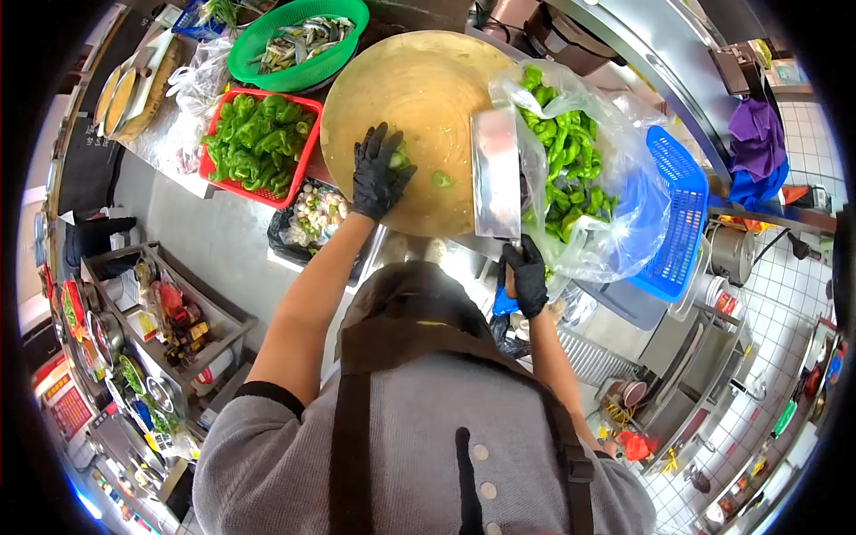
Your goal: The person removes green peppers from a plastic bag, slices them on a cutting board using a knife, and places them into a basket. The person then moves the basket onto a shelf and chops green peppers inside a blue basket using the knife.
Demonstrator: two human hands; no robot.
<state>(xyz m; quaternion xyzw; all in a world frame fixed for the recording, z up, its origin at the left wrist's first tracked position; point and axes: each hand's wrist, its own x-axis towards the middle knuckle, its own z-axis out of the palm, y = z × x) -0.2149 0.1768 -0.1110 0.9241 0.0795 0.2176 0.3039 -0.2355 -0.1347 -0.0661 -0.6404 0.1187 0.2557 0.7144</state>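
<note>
A large round wooden chopping block (pixel 401 89) lies in front of me. My left hand (pixel 379 174), in a black glove, rests on it with fingers apart, over a piece of green pepper (pixel 399 159) partly hidden under the fingers. Another small green piece (pixel 441 179) lies to the right on the block. My right hand (pixel 526 276), also gloved in black, is wrapped round the handle of a cleaver (pixel 496 174). The broad blade lies over the block's right edge, beside a clear plastic bag (pixel 615 227) of whole green peppers (pixel 566 152).
Left of the block is a red basket (pixel 313 134) of green peppers, with a green basket (pixel 236 61) of small fish behind it. A black-lined container of chopped pieces (pixel 319 214) sits nearer me. A blue basket (pixel 687 196) stands at the right under the bag.
</note>
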